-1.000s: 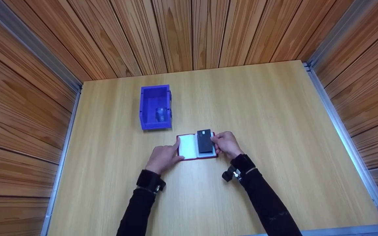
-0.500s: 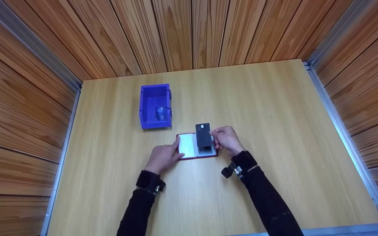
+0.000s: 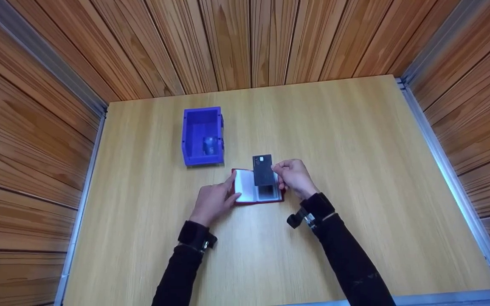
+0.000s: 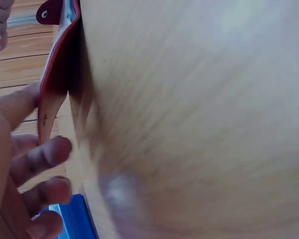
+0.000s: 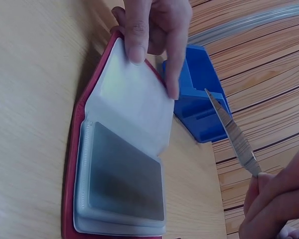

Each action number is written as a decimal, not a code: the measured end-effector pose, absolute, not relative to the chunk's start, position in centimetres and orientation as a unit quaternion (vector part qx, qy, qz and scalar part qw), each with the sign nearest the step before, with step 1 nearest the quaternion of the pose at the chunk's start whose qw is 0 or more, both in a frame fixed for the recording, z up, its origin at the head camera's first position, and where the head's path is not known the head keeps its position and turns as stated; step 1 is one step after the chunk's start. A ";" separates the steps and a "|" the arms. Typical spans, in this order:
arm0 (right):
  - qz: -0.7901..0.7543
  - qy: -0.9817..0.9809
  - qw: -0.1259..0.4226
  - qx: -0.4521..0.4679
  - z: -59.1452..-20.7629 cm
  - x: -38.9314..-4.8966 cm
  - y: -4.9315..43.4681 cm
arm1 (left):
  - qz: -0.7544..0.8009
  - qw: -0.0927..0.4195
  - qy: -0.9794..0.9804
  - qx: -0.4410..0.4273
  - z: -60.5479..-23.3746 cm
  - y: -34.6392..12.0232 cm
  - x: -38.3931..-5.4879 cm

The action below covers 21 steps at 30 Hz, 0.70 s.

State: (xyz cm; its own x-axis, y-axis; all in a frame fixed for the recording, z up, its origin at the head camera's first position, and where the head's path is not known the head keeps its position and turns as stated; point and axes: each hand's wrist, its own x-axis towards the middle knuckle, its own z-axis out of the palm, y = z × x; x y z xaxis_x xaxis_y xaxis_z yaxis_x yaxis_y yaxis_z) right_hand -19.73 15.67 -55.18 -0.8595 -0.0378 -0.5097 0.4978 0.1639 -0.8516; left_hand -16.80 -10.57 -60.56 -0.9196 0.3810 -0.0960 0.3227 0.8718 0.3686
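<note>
A small red card holder [image 3: 245, 187] lies spread on the table, its clear plastic sleeves [image 5: 124, 172] facing up. A dark rectangle shows through the right-hand sleeve. My left hand [image 3: 213, 199] grips the holder's left cover, with the thumb [image 5: 137, 52] on the white inner page and other fingers behind the red cover [image 4: 57, 74]. Between thumb and fingertips, my right hand [image 3: 296, 178] pinches a black card [image 3: 263, 171] by its right edge. The card stands raised over the holder's right side; in the right wrist view it appears nearly edge-on, apart from the sleeve.
A blue-purple plastic bin [image 3: 190, 160] stands on the table beyond the left hand, with a small bluish see-through item [image 3: 209, 145] inside. Wood-plank walls [image 3: 232, 42] and metal rails [image 3: 444, 170] border the wooden tabletop [image 3: 334, 127].
The right hand has drawn the black card up and away from the right-hand sleeve, uncovering more of it. The left hand stays on the holder's left cover.
</note>
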 end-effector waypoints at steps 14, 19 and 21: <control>-0.635 0.726 0.207 0.161 -55.7 -19.8 15.5 | 0.290 -0.040 0.938 0.184 -60.2 -10.0 -16.4; -0.646 0.716 0.211 0.156 -55.9 -19.7 15.4 | 0.325 -0.046 0.928 0.176 -59.7 -9.5 -16.5; -0.650 0.714 0.211 0.150 -55.8 -19.7 15.3 | 0.341 -0.045 0.924 0.169 -59.3 -9.1 -16.6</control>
